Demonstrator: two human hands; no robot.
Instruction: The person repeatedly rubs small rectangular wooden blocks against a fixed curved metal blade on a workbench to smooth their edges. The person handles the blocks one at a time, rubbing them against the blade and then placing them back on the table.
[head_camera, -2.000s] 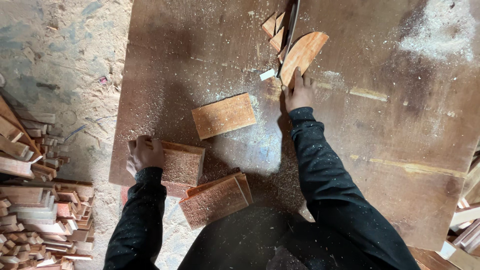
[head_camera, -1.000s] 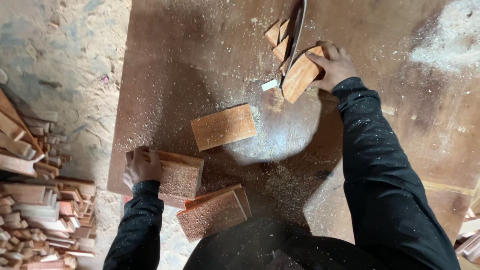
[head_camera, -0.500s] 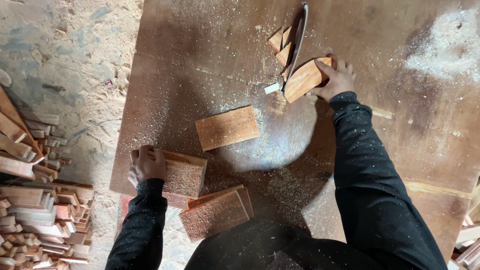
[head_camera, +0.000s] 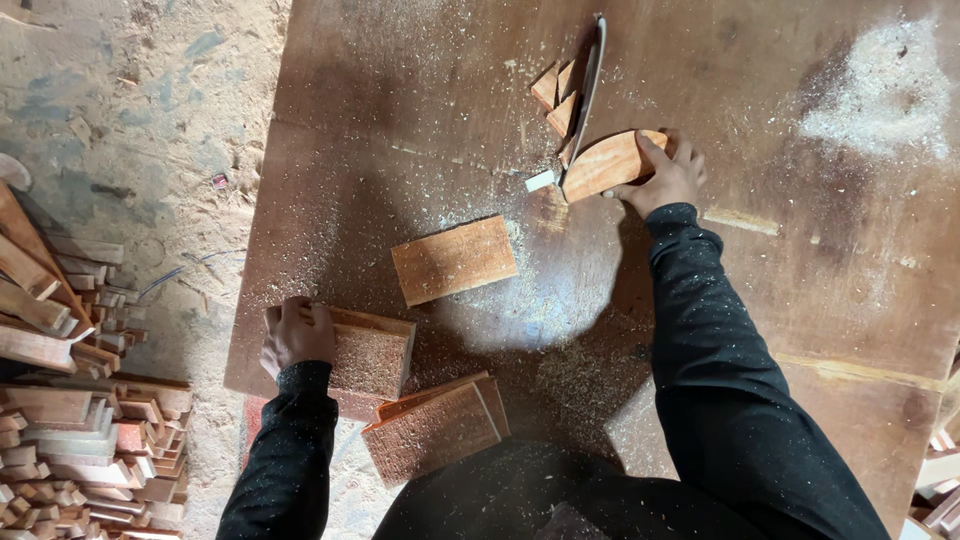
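The right hand (head_camera: 668, 176) presses a rounded wooden piece (head_camera: 610, 165) flat on the desk (head_camera: 820, 290), far from the person, its grip closed over the piece's right end, thumb on top. The piece's left edge meets a thin upright blade (head_camera: 586, 92) (small offcuts (head_camera: 556, 100) lie just left of it). The left hand (head_camera: 296, 335) rests at the desk's near left corner, fingers curled over the left edge of a dusty wooden block (head_camera: 370, 352). A flat block (head_camera: 453, 259) lies between the hands; another (head_camera: 435, 430) sits near the body. Stacked wood strips (head_camera: 70, 440) cover the floor at left.
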